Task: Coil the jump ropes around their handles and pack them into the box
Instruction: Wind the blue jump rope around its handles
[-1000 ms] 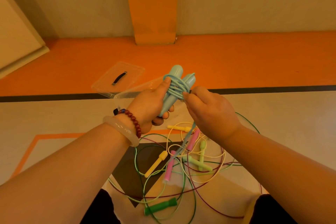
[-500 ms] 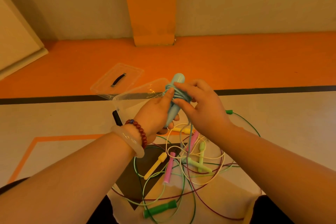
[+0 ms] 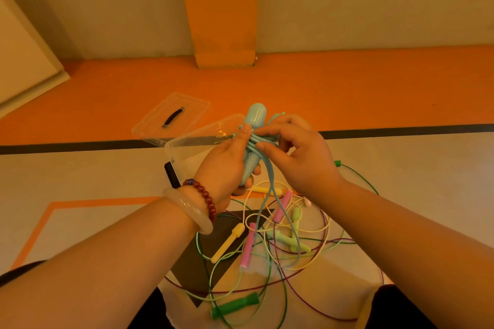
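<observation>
Green handle (image 3: 235,305) lies nearest on the floor, at the edge of a loose tangle of ropes (image 3: 278,238) with pink, yellow and pale green handles among them. Above the tangle two bare forearms reach forward. The left wrist wears a pale bangle (image 3: 192,212) and a red bead bracelet (image 3: 206,199). The left hand (image 3: 224,168) grips the blue handles (image 3: 256,116) upright, its thumb pressed on the blue cord (image 3: 269,176) wound round their middle. The right hand (image 3: 302,163) pinches that cord between thumb and forefinger, right at the wraps. The loose end of the cord hangs down into the tangle. Behind the hands stands a clear box (image 3: 187,149), open and partly hidden by the left hand. Its lid (image 3: 192,109) lies flat just beyond, on orange floor. A black line (image 3: 80,145) crosses the floor. Farthest back are a pale wall and an orange pillar (image 3: 216,8).
</observation>
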